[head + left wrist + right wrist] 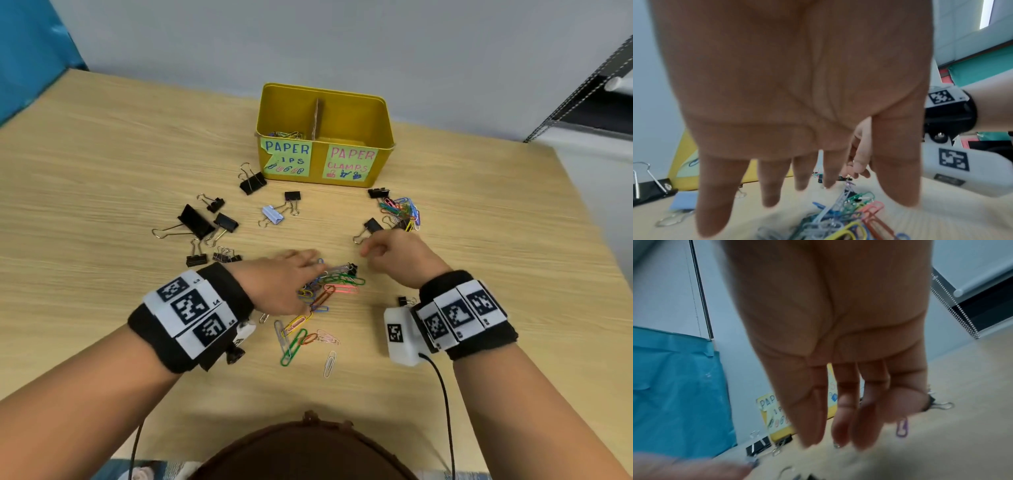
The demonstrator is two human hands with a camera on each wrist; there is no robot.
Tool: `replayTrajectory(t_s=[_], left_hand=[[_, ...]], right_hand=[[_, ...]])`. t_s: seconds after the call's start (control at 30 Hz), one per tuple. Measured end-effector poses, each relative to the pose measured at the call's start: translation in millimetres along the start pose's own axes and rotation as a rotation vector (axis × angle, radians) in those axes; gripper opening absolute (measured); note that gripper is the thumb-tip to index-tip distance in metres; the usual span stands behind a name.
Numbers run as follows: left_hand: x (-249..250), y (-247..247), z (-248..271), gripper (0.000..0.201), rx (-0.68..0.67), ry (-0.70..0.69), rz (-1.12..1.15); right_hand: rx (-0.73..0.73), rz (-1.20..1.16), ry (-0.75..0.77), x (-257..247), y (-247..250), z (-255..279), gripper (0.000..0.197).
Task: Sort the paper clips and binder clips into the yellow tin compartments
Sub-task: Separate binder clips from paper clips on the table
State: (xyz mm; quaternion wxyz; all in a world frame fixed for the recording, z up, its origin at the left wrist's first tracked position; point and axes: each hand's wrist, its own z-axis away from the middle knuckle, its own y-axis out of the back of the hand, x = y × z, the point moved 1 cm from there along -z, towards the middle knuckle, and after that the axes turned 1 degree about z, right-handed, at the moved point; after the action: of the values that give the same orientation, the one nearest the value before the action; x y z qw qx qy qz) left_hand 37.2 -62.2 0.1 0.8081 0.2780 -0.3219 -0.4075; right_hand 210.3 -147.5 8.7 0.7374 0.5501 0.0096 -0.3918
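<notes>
Light wood table [479,240], grey wall [342,41], teal sheet [30,44] far left, roller blind w/ bead chain [582,85] far right

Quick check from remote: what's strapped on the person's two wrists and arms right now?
Bare forearms, no sleeves. Each wrist wears a black band carrying white tiles with black square-code markers. The right wrist has a white camera box with a black cable.

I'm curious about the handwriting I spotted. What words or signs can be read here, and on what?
"PAPER ...IPS", first letters torn off: left green label on the yellow tin.
"PAPER CLAMPS": right green label, same tin.
Black-and-white square codes on the wristbands: patterns, not words; the tiny print beside them is unreadable.
</notes>
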Motion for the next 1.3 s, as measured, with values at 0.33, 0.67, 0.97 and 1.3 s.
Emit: replayTrajectory(t_s=[0.33,0.67,0.97,1.3], left_hand=[[5,-2,-6,0.061,0.061,-0.006,-0.091],[12,14,-34,0.038,0.472,0.142,0.174],[-4,25,-39,0.023,0.496,0.179,0.393],[-22,19,-18,0.019,0.448,0.207,0.495]], right_hand=[[-0.044,0.252,0.085,-19,-15,-25,0.018],[-0.037,0.17,0.152,-23,-23,-24,0.033],[-0.006,0.206,0.214,-37,-32,-41,0.029],[0.079,0.132,0.17,-36,-31,-52,0.014]])
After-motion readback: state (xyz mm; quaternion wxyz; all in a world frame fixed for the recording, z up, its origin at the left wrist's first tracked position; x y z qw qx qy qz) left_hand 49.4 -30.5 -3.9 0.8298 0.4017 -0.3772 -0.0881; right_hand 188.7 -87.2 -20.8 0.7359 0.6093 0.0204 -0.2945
